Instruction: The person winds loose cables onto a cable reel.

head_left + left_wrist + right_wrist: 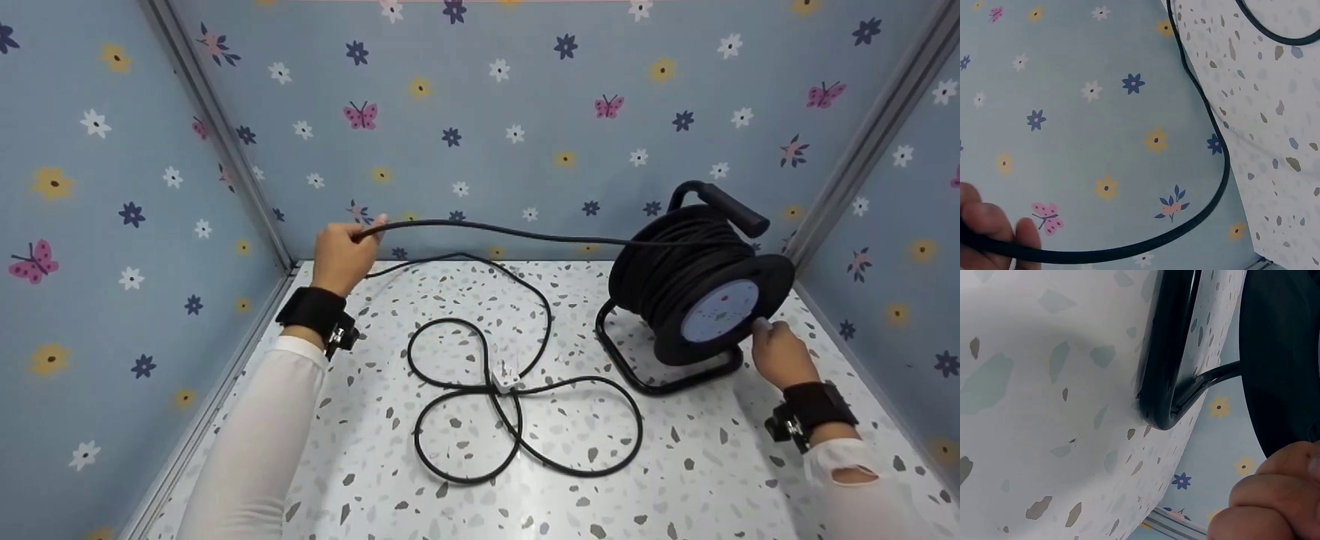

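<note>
My left hand is raised at the left, pinching a black cable that stretches across to the reel. In the left wrist view the cable passes between the fingers and curves down towards the floor. At the right stands a black cable reel on a tubular frame, with much cable wound round its drum. My right hand grips the reel's front disc near its lower right edge. Curled fingers show beside the dark disc in the right wrist view; what they close on is partly hidden.
Loose cable lies in several loops on the speckled white floor. A pale plug rests where the loops cross. Flower-patterned walls stand at the back and both sides. The reel's carrying handle points up and right.
</note>
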{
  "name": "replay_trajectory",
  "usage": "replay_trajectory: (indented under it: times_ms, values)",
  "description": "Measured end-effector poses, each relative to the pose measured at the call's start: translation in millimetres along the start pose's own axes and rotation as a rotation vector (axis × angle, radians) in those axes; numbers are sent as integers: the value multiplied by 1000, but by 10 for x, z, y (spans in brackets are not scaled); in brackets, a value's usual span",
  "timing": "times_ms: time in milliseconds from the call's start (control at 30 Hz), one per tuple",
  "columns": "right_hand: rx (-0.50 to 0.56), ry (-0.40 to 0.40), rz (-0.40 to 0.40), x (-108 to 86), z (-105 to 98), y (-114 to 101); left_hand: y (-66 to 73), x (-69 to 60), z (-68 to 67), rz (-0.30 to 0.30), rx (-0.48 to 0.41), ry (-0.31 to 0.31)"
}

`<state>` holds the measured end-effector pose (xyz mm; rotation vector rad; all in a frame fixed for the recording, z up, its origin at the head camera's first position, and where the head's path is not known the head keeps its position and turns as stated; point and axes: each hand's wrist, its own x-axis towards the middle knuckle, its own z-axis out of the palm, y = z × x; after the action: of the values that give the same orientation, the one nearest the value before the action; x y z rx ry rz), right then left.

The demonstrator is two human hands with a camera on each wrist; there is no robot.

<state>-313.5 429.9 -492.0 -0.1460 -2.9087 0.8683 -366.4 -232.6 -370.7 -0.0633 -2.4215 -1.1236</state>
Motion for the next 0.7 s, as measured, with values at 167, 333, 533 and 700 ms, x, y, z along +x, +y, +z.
replay_trajectory:
  times_ms: [167, 333, 533, 700]
  values:
    - [-11, -5, -9, -5, 24, 10, -185, -180, 55, 24, -90, -220]
    - [-36, -39, -51, -20, 76, 20, -373, -413, 169, -4, -18, -434]
    - [-69, -125, -55, -66, 134, -10, -460, -609, 239, 41, 52, -592]
    - [-74, -142, -35, -100, 188, -59, -419, -703, 279, 118, 30, -651]
